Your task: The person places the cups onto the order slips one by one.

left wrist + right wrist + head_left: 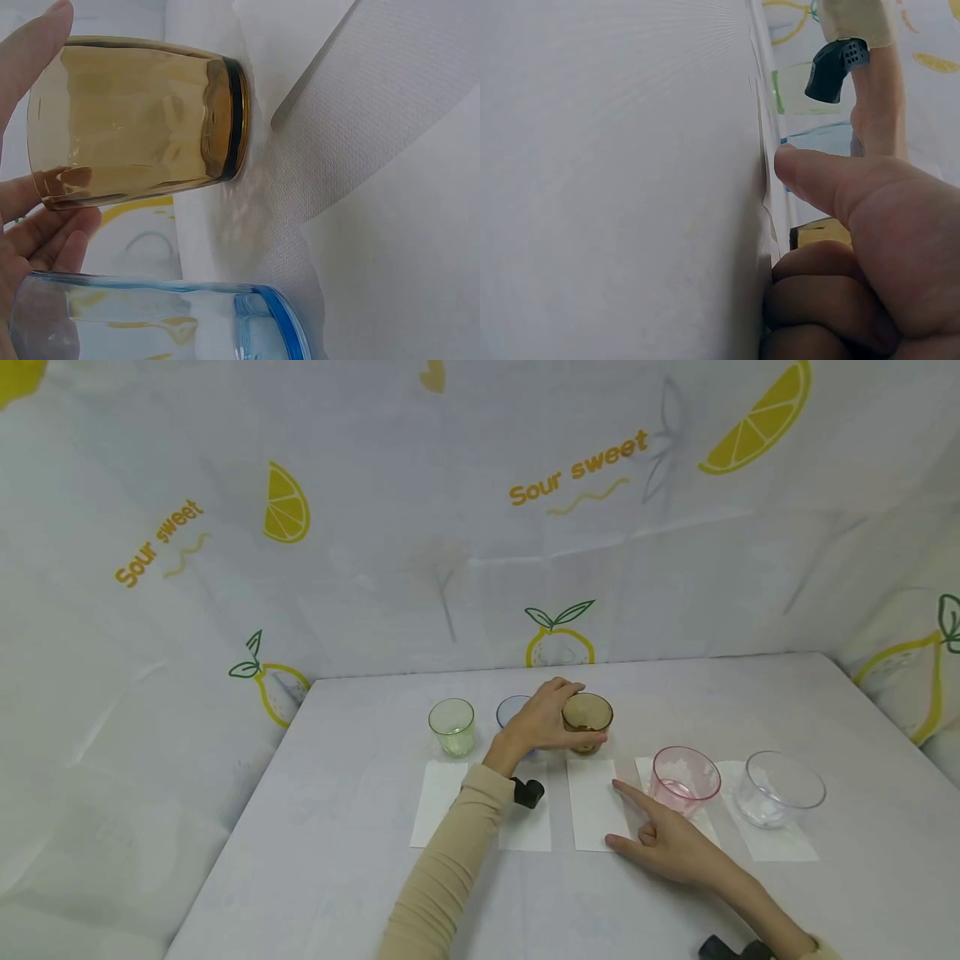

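My left hand (543,720) grips an amber glass (588,713) near its rim, thumb on one side and fingers on the other. The glass is upright, just behind the middle white paper (596,810). In the left wrist view, a blue glass (172,322) stands close beside it, below my fingers; from the head view it is partly hidden by the left hand. My right hand (675,847) lies low over the table, index finger and thumb extended at the right side of the middle paper. Its other fingers are curled in and hold nothing.
A green glass (453,728) stands at the back left. To the right, a pink glass (684,777) and a clear glass (778,793) stand on their own papers. Two more white papers lie under and beside my left forearm (450,868). A lemon-print cloth (390,568) hangs behind the table.
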Demonstrator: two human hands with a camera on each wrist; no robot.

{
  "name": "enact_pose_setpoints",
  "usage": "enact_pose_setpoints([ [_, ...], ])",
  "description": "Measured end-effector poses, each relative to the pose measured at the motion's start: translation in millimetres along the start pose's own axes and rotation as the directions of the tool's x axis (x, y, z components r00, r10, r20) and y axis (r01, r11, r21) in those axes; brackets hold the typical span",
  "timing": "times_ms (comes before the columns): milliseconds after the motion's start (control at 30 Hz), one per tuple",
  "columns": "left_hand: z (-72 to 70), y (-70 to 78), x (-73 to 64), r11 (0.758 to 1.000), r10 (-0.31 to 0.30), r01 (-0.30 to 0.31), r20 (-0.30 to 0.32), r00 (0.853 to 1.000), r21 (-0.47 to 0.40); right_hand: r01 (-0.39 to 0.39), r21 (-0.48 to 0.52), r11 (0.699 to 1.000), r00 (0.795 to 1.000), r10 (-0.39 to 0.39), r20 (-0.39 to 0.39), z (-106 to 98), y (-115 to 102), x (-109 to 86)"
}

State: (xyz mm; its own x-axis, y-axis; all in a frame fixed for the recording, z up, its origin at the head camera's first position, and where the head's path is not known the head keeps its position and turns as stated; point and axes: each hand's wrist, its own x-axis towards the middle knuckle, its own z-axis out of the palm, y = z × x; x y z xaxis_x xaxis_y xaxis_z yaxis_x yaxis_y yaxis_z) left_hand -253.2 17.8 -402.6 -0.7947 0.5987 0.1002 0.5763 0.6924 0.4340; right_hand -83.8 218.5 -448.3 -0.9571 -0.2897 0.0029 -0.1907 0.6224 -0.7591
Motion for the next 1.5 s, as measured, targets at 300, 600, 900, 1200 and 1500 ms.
enact_pose_setpoints([
  [300, 0.4, -0.1, -0.8, 1.000, 0.012, -0.012, 0.004, 1.000, 0.007, -0.017, -0.002, 1.000, 1.000, 0.017, 0.007, 0.1, -0.4, 0.3],
  [600, -0.6, 0.9, -1.2, 1.000, 0.021, -0.021, -0.009, 1.000, -0.002, -0.022, -0.018, 1.000, 1.000, 0.022, 0.004, -0.3, -1.6, 1.8],
  [900, 0.9, 0.1, -0.4, 1.000, 0.010, -0.010, -0.008, 1.000, 0.008, -0.023, -0.029, 0.999, 1.000, 0.024, 0.018, 0.3, -1.8, 1.1],
  [1200, -0.4, 0.1, 0.0, 1.000, 0.006, -0.006, -0.030, 1.000, -0.018, -0.050, -0.036, 0.998, 0.998, 0.051, 0.042, -1.3, -2.1, 3.5],
  [1500, -2.5, 2.8, -0.3, 1.000, 0.000, -0.001, -0.057, 0.998, -0.012, -0.056, -0.030, 0.998, 0.997, 0.057, 0.045, -1.9, -2.7, 3.7],
])
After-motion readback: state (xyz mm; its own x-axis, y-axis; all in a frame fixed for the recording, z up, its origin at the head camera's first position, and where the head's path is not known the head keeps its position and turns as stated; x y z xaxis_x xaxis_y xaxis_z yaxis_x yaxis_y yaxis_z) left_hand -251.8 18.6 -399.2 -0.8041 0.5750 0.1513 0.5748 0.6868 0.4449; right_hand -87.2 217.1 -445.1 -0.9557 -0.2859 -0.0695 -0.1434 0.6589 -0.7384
